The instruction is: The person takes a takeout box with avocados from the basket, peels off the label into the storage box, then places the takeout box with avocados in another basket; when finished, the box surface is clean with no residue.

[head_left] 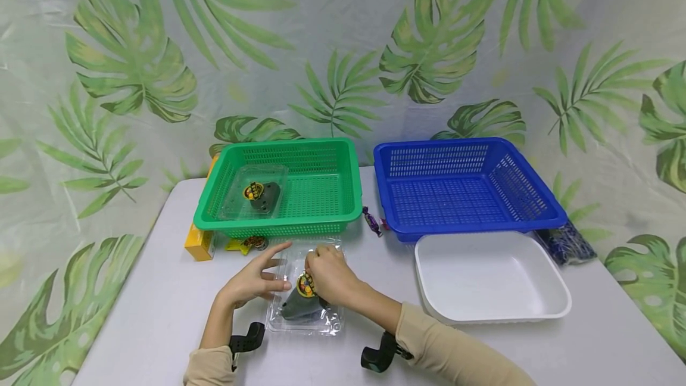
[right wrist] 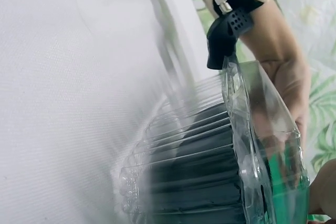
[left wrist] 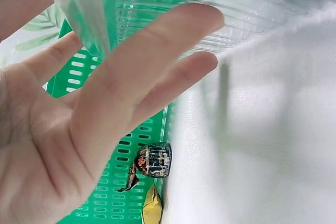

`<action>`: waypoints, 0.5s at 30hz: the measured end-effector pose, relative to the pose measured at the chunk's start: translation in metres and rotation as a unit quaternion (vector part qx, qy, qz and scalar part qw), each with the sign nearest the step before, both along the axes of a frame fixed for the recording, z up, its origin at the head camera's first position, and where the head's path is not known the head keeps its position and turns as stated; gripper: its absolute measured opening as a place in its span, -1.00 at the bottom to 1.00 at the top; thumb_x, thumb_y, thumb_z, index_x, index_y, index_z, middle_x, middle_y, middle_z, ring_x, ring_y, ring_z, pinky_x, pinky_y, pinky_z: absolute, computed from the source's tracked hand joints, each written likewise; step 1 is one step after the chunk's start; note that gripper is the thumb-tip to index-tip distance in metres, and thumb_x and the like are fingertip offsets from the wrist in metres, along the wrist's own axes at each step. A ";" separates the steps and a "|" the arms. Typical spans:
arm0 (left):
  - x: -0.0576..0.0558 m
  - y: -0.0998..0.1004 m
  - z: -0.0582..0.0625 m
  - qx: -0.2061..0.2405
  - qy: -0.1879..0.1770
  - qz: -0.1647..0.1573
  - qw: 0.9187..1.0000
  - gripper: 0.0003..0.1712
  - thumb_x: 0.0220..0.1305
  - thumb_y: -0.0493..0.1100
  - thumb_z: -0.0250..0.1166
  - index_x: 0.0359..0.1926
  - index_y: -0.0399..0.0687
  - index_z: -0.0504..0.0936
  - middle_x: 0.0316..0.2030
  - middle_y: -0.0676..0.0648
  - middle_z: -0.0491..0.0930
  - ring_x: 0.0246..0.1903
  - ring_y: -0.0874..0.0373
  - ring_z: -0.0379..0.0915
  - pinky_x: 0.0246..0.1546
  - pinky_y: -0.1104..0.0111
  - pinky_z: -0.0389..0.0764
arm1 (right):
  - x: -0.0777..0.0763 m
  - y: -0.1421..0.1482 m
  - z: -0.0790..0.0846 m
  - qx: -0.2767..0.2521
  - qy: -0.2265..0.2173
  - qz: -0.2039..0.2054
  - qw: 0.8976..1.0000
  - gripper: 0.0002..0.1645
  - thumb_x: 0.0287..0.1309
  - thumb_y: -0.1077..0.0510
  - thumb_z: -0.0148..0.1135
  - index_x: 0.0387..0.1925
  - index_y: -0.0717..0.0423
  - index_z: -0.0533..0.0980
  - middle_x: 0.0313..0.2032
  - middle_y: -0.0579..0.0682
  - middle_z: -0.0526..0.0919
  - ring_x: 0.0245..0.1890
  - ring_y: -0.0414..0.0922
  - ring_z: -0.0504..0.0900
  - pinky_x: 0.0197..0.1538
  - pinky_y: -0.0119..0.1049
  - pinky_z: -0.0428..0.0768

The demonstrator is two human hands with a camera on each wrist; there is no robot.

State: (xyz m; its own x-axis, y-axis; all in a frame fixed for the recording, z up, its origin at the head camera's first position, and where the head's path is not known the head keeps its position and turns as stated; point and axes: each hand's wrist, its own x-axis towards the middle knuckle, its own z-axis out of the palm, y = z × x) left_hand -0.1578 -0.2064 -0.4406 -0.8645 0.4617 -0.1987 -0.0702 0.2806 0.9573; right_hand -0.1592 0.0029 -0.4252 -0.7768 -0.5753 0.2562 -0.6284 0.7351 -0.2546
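A clear plastic clamshell box (head_left: 278, 317) lies in front of me, with a dark grey item (head_left: 302, 308) inside and a round black-and-yellow label (head_left: 306, 285) on its lid. My left hand (head_left: 252, 282) is at the box's left side, fingers spread and mostly straight, thumb over the lid's edge. In the left wrist view, its fingers (left wrist: 152, 51) overlap the ridged plastic wall. My right hand (head_left: 332, 276) is over the lid from the right, fingers curled down beside the label; its fingertips are hidden. The right wrist view shows the box's ridged side (right wrist: 194, 166).
A green basket (head_left: 278, 228) at back left holds a similar labelled box (head_left: 230, 207). At back right is a blue basket (head_left: 471, 225), with a white tray (head_left: 493, 279) before it. Wrapped candies (head_left: 372, 222), a yellow-orange carton (head_left: 199, 243) and a dark blue packet (head_left: 568, 243) lie around them.
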 end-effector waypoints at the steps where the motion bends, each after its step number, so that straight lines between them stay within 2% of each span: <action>1: 0.000 0.000 -0.001 -0.001 0.000 0.000 1.000 0.01 0.14 -0.23 0.37 0.47 -0.08 -0.06 0.28 -0.64 -0.07 0.08 -0.49 0.30 -0.36 0.08 0.65 | 0.001 0.000 0.000 0.003 0.000 -0.001 1.000 -0.89 0.03 0.26 0.31 -0.52 0.07 0.53 -0.48 -0.06 0.50 -0.37 -0.11 0.48 -0.30 -0.26 0.47; 7: -0.001 0.000 -0.002 -0.001 0.001 -0.001 1.000 0.00 0.15 -0.23 0.37 0.47 -0.09 -0.06 0.28 -0.64 -0.06 0.09 -0.52 0.26 -0.36 0.09 0.66 | 0.001 0.003 -0.001 -0.041 -0.051 0.012 0.998 -0.91 0.13 0.26 0.24 -0.46 0.08 0.52 -0.46 -0.08 0.56 -0.33 -0.15 0.54 -0.11 -0.15 0.50; 9: -0.001 -0.001 -0.002 -0.001 0.001 -0.001 1.000 0.00 0.14 -0.23 0.37 0.47 -0.09 -0.05 0.28 -0.64 -0.06 0.09 -0.52 0.26 -0.36 0.09 0.66 | 0.000 0.004 -0.001 -0.067 -0.067 0.023 0.995 -0.89 0.16 0.27 0.21 -0.47 0.08 0.52 -0.46 -0.09 0.58 -0.36 -0.18 0.55 -0.11 -0.20 0.52; 12: -0.001 -0.001 -0.002 -0.002 0.001 -0.001 1.000 0.00 0.15 -0.23 0.37 0.47 -0.08 -0.05 0.28 -0.63 -0.06 0.10 -0.52 0.25 -0.36 0.09 0.66 | -0.001 0.009 0.000 -0.118 -0.094 0.046 0.987 -0.89 0.17 0.31 0.19 -0.47 0.12 0.52 -0.46 -0.06 0.58 -0.42 -0.21 0.52 -0.24 -0.36 0.54; 15: -0.001 -0.001 -0.001 -0.003 0.000 -0.001 1.000 0.00 0.15 -0.23 0.36 0.47 -0.07 -0.05 0.28 -0.63 -0.06 0.10 -0.52 0.25 -0.36 0.09 0.66 | -0.001 0.014 0.002 -0.173 -0.138 0.073 0.972 -0.91 0.19 0.34 0.16 -0.43 0.18 0.52 -0.43 -0.02 0.60 -0.40 -0.19 0.54 -0.30 -0.46 0.54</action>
